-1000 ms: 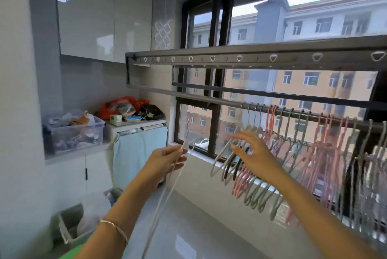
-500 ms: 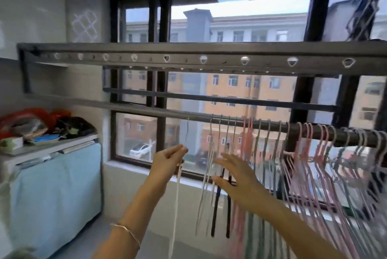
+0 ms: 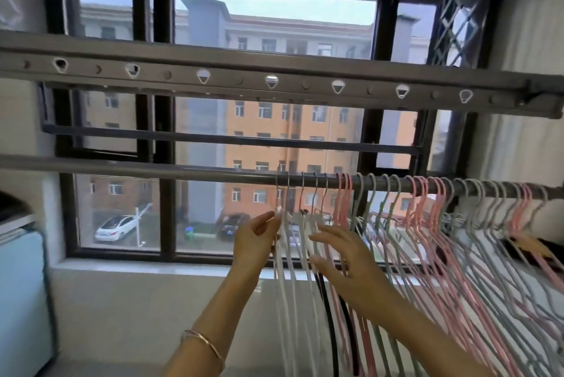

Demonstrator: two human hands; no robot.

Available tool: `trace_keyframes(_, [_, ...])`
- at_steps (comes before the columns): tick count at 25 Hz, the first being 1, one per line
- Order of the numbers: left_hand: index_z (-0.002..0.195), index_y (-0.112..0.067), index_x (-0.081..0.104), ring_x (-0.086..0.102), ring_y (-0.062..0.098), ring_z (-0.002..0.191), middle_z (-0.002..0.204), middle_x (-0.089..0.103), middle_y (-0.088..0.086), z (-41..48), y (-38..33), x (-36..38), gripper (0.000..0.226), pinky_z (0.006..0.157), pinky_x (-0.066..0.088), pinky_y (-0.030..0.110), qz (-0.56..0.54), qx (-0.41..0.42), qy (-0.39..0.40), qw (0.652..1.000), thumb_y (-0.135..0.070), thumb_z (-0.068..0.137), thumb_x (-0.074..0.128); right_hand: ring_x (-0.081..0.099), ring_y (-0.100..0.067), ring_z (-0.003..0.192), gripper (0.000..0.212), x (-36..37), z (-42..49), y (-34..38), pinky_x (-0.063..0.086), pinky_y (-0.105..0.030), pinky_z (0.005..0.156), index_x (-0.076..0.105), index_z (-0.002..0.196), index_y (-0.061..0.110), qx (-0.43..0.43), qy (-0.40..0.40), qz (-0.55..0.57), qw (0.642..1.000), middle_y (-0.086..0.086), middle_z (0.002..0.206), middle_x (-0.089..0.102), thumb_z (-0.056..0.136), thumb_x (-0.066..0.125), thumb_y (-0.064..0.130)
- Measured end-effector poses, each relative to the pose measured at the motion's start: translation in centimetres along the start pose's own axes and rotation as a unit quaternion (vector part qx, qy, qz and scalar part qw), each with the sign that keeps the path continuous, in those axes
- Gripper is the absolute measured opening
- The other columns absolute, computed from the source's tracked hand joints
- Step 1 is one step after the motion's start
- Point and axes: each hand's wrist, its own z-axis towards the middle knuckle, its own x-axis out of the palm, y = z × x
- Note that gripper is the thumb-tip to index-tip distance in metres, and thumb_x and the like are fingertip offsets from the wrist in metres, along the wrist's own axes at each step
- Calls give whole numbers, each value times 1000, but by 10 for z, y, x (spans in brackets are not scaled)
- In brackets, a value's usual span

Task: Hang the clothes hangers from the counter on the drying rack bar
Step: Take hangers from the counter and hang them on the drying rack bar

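White hanger [image 3: 282, 230] on bar [image 3: 152, 170], neck pinched by left hand [image 3: 256, 239].

Bare forearms [image 3: 427, 331]; thin, perhaps metal bangle [image 3: 203, 343] on left wrist [image 3: 219, 320].

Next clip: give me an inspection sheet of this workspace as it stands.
Surface: white windowsill below the window.
Job's things: round grey drying rack bar carrying white, black, pink and grey-green thin hangers; leftmost white hanger, hook apparently over the bar.
Clutter: nothing seen.
Grips: left hand pinches the white hanger's neck; right hand open, fingers spread against neighbouring hangers.
Cables: nothing seen.
Surroundings: dark-framed window, flat grey perforated rail, light blue cover at left.
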Motion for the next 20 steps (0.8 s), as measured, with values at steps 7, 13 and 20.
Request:
trace_keyframes(7, [137, -14, 46, 58, 19, 110, 132, 56, 6, 0, 23, -1, 50, 88, 50, 28, 35, -2, -5, 999, -29, 90, 58, 21, 2, 135, 35, 5, -15, -9, 20, -35, 115, 48, 124, 42, 10, -9, -12, 1000, 24, 140, 34, 89, 47, 49])
trace_keyframes(13, [149, -27, 9, 12, 16, 144, 158, 10, -6, -46, 0, 18, 80, 114, 20, 39, 223, 118, -11, 968, -43, 87, 57, 14, 0, 138, 40, -21, -38, -25, 16, -33, 115, 44, 128, 43, 17, -19, -19, 999, 24, 148, 20, 89, 48, 50])
trace_keyframes(20, [148, -34, -6, 1, 8, 145, 157, -1, -15, -119, -44, 140, 80, 120, 9, 35, 337, 232, 71, 910, -51, 90, 46, 3, 4, 139, 56, -142, -117, -99, 10, -32, 116, 28, 130, 55, 6, -70, -102, 992, 24, 152, 12, 77, 33, 72])
